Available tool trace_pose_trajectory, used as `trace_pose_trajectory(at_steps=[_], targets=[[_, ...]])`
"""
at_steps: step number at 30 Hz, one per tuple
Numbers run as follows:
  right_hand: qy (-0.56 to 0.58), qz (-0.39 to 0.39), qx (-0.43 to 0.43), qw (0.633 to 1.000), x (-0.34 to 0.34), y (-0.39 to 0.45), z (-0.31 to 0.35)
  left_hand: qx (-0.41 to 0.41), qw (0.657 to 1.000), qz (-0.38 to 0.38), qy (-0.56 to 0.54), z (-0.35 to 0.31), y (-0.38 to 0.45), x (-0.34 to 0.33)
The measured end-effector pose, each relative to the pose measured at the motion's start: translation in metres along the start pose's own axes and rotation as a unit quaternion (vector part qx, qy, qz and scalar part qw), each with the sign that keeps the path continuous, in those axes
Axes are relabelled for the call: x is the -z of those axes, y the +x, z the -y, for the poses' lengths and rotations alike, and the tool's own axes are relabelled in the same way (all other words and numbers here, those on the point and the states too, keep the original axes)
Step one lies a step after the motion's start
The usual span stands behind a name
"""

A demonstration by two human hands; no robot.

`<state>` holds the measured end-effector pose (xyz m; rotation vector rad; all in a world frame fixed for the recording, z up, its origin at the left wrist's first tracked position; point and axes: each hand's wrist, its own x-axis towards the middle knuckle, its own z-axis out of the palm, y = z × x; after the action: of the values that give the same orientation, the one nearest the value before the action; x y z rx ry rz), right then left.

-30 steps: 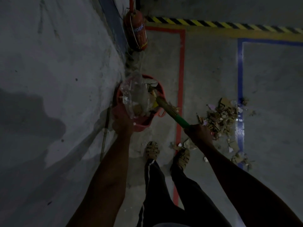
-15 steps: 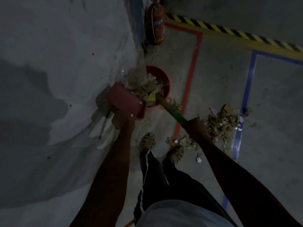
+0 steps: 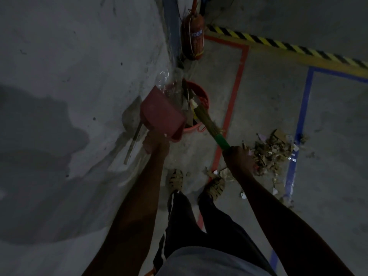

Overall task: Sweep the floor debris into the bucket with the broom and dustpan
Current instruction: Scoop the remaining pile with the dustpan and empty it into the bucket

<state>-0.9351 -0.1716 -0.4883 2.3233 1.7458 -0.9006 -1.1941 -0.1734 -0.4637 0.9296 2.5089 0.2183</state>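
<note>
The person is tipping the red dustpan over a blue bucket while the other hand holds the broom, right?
Not quite: the bucket is red, not blue, as the head view shows. The rest holds: the left hand tips the red dustpan over it, and the right hand holds the broom, whose bristles reach into the bucket.

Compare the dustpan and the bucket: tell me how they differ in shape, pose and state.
The dustpan is flat-backed and boxy; the bucket is round. The dustpan is held tilted in the air by the left hand; the bucket stands upright on the floor. The dustpan shows its back, its contents hidden; the bucket holds debris and the broom head. Both are reddish.
</note>
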Motion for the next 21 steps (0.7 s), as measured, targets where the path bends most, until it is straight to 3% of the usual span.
trace_pose_trajectory(at_steps=[8, 14, 21], targets=[[-0.046, -0.089, 0.056, 0.993, -0.011, -0.020, 0.008, -0.044, 0.999, -0.006, 0.007, 0.026, -0.017, 0.002], [-0.031, -0.102, 0.014, 0.994, -0.017, -0.042, 0.032, -0.100, 0.995, -0.002, -0.015, 0.070, -0.017, 0.013], [-0.033, -0.157, 0.007, 0.987, -0.028, -0.093, 0.046, -0.115, 0.990, -0.045, 0.074, 0.109, -0.034, 0.052]])
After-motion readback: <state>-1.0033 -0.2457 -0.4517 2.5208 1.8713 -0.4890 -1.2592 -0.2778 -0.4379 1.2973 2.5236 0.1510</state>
